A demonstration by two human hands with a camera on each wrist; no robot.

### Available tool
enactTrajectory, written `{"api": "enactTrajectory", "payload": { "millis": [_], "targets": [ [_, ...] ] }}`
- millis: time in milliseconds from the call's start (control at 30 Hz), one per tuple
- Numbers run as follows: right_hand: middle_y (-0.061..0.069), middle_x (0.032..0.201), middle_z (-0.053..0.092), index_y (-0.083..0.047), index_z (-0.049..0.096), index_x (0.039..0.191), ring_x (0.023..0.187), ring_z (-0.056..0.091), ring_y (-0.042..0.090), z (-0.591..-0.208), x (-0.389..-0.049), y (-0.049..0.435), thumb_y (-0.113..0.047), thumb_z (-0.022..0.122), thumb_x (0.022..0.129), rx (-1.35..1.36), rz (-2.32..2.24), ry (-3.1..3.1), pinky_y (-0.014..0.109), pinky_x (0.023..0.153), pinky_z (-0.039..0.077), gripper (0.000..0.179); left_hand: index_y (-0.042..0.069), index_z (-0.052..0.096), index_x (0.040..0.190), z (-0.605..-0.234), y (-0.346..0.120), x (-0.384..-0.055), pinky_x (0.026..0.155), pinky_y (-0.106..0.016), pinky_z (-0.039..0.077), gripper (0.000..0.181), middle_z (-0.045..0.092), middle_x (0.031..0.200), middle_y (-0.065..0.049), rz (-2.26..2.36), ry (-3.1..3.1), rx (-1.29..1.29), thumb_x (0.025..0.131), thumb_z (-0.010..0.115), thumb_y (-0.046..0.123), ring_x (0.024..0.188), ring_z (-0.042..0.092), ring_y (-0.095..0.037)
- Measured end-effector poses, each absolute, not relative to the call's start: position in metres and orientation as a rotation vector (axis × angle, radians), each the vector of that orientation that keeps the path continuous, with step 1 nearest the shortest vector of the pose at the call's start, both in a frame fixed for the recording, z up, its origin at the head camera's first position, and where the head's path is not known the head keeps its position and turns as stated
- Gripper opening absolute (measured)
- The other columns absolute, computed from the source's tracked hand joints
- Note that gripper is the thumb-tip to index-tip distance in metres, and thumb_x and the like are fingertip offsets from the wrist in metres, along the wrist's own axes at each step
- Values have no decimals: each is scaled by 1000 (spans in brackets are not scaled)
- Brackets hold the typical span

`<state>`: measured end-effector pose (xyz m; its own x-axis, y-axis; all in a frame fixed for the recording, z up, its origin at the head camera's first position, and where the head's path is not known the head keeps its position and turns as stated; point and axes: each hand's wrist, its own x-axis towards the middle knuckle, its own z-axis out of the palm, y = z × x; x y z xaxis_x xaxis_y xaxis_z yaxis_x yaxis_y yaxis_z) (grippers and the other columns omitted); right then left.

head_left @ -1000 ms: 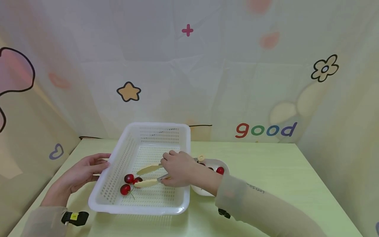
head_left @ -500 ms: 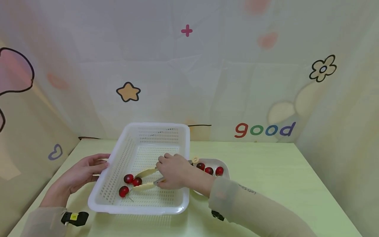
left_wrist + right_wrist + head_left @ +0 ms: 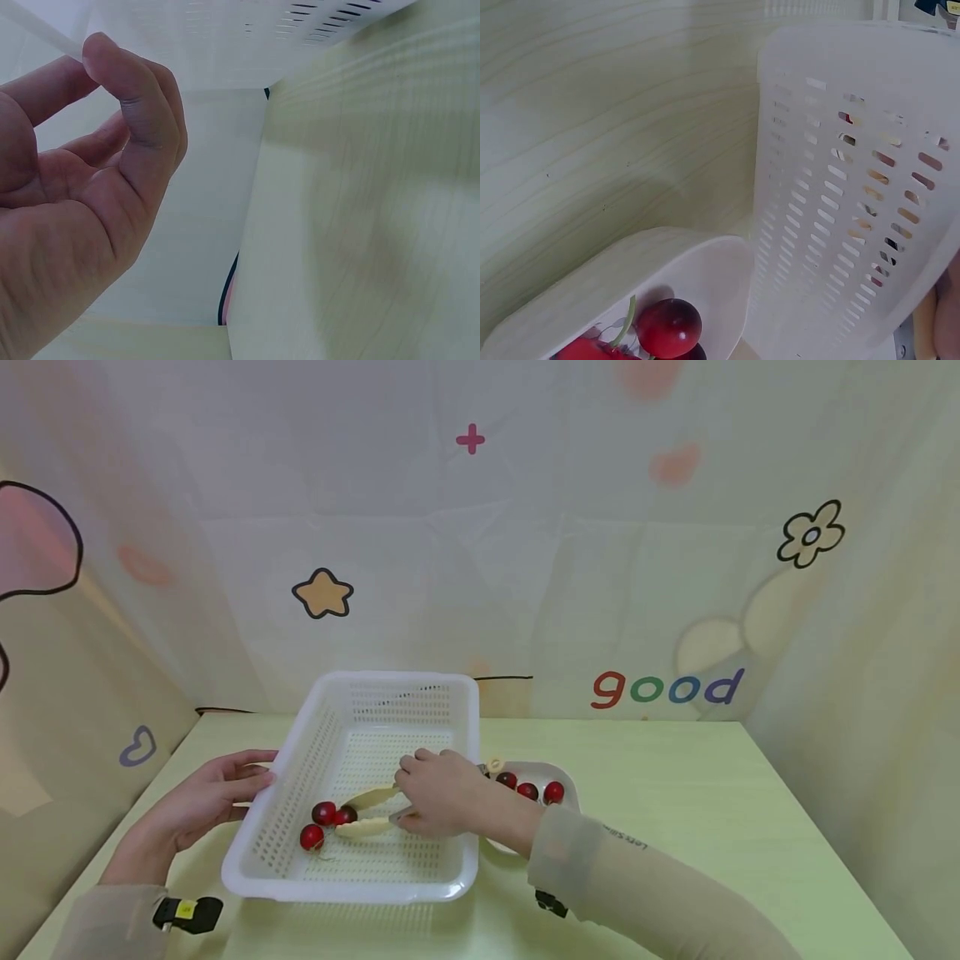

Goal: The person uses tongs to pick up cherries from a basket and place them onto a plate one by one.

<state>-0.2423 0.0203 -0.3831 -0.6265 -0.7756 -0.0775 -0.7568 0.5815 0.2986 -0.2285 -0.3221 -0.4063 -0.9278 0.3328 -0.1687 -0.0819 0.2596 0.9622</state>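
My left hand pinches the left rim of a white perforated plastic basket; in the left wrist view its thumb and fingers meet at that rim. Inside the basket, my right hand grips metal tongs with cream tips, pointing left. One dark red cherry lies between the tips; whether they press on it I cannot tell. Beside it lie a second cherry and a third one with a stem. The tongs' ring end shows behind my right wrist.
Right of the basket stands a small white dish holding several cherries, partly hidden by my right forearm. Pale wood-grain tabletop extends to the right. A printed curtain closes off the back and sides.
My right hand has moved slightly left with the tongs, bringing the tips around one cherry. The front cherry and its stem have turned a little. My left hand stays at the rim.
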Motion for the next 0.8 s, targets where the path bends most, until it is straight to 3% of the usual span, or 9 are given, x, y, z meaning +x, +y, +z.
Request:
{"api": "enactTrajectory", "payload": {
  "millis": [333,533,800],
  "targets": [
    [-4,114,62,-16,66,126,98,55,13,-379,-244,25,-58,54,100,1318,-450,-2709,25,69,51,51,-12,25,155,-407,-324,-229,85,-44,59,64,64,127,-12,1716,2192,228,108,56,18,104,70,-23],
    [-3,118,62,-14,65,126,102,57,14,-372,-245,32,-58,52,101,1302,-423,-2699,27,74,53,52,-12,24,155,-407,-324,-230,86,-45,59,65,61,131,-16,1716,2191,219,108,56,18,105,70,-25],
    [-2,118,62,-13,65,127,104,58,15,-364,-250,47,-57,57,100,1300,-277,-2686,27,77,53,52,-12,23,155,-407,-324,-229,85,-45,59,64,62,129,-15,1731,2180,222,108,56,16,104,70,-24]
  ]
}}
